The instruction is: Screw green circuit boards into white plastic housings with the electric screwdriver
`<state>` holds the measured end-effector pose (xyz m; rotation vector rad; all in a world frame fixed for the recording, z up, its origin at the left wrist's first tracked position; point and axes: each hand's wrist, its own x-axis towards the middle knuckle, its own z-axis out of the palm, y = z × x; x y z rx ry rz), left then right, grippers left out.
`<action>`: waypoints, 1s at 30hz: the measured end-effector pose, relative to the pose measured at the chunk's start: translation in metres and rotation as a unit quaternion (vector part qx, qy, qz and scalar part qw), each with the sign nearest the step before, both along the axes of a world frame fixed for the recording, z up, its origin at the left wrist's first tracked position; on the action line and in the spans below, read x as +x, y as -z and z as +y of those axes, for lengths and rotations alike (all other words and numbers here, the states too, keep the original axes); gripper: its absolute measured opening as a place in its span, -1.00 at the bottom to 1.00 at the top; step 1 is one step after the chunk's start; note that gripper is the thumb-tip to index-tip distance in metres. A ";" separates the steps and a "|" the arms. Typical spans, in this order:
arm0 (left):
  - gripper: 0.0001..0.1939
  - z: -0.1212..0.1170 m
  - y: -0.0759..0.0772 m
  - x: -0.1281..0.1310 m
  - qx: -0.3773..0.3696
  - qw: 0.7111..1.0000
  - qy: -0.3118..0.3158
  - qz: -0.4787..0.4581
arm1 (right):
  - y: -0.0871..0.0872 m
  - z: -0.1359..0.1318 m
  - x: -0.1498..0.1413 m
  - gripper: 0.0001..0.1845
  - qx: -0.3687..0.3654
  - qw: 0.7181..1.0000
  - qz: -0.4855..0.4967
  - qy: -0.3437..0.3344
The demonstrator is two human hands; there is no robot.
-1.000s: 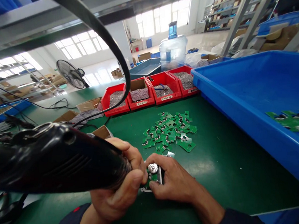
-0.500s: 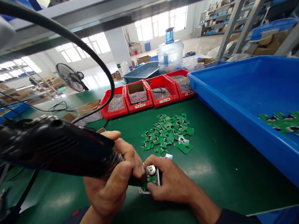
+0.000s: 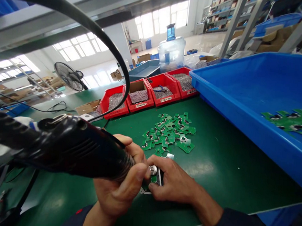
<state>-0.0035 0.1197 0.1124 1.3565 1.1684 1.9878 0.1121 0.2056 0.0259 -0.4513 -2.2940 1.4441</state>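
My left hand (image 3: 121, 190) is wrapped round the front end of a black electric screwdriver (image 3: 78, 149). The tool lies nearly level, and its tip is hidden behind my fingers. Close beside it, my right hand (image 3: 174, 180) grips a small metal housing (image 3: 159, 177) between thumb and fingers on the green table. Inside the housing are a green circuit board (image 3: 153, 179) and a round silver part (image 3: 153, 169), both partly covered by my hands. Just beyond lies a loose pile of small green circuit boards (image 3: 169, 128).
Red bins (image 3: 164, 100) with small metal parts stand in a row behind the boards. A large blue tray (image 3: 227, 97) with more boards is at the right. The screwdriver's thick black cable (image 3: 104, 37) arches overhead. A clear water jug (image 3: 172, 52) stands farther back.
My left hand and the screwdriver have shifted right, covering more of the housing and its round part. My right hand and the housing have stayed almost in place.
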 end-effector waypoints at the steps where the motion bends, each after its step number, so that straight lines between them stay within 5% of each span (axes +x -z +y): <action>1: -0.66 0.000 0.001 0.000 0.001 1.000 0.000 0.014 | 0.000 0.000 0.000 -0.69 0.001 1.000 0.003 0.001; 6: -0.63 0.000 0.003 0.001 0.003 0.998 -0.005 0.056 | 0.001 0.000 -0.001 -0.70 0.003 1.000 0.011 -0.001; 16: -0.63 0.003 -0.009 0.003 0.019 0.997 -0.022 -0.065 | -0.006 0.001 0.000 -0.63 0.005 1.000 -0.014 0.002; 30: -0.65 0.003 -0.004 0.003 0.013 0.999 -0.016 -0.040 | -0.007 0.000 0.002 -0.66 -0.002 1.000 -0.015 -0.002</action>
